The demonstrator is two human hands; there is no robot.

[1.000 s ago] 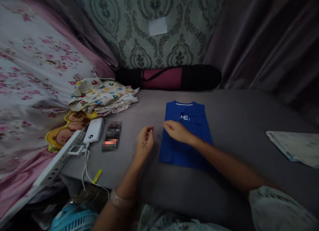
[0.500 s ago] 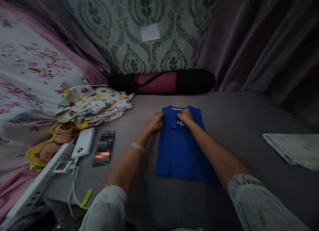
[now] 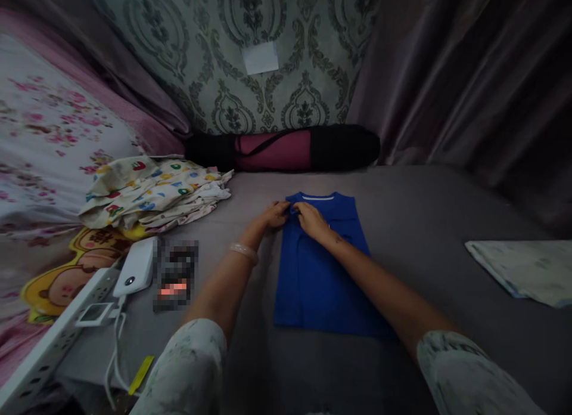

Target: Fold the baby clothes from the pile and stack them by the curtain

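Note:
A blue folded shirt (image 3: 319,278) lies flat on the grey bed sheet (image 3: 424,218), its collar toward the wall. My left hand (image 3: 273,214) is at the shirt's upper left corner, fingers curled onto its edge. My right hand (image 3: 311,219) lies on the shirt just beside it, near the collar, fingers pressing or pinching the cloth. The two hands nearly touch each other. Whether either hand truly grips the fabric is not clear.
A pile of patterned clothes (image 3: 152,191) lies to the left, a white power bank (image 3: 134,273) with cables and a white power strip (image 3: 53,343) nearer. A black and pink roll (image 3: 286,148) lines the wall. A folded pale cloth (image 3: 522,267) lies right.
Both hands went from the shirt's middle up to its collar end. Since half a second ago my right hand slid left toward my left hand at the upper left corner.

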